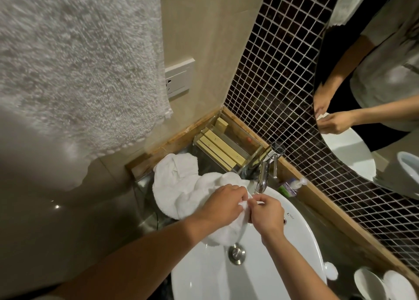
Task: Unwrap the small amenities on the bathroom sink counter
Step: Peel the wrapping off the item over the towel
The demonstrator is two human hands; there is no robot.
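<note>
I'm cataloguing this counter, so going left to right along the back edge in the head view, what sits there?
Crumpled white towel → clear acrylic tray holding tan boxed amenities → chrome faucet → small clear pump bottle lying down → white round dishes at the far right.

Item pinched between left hand and right hand: too small and covered by fingers to identify. Towel partly hidden under both hands. Boxes in clear tray: print unreadable. Cups cut off by bottom edge. Bottle label blurred.
</note>
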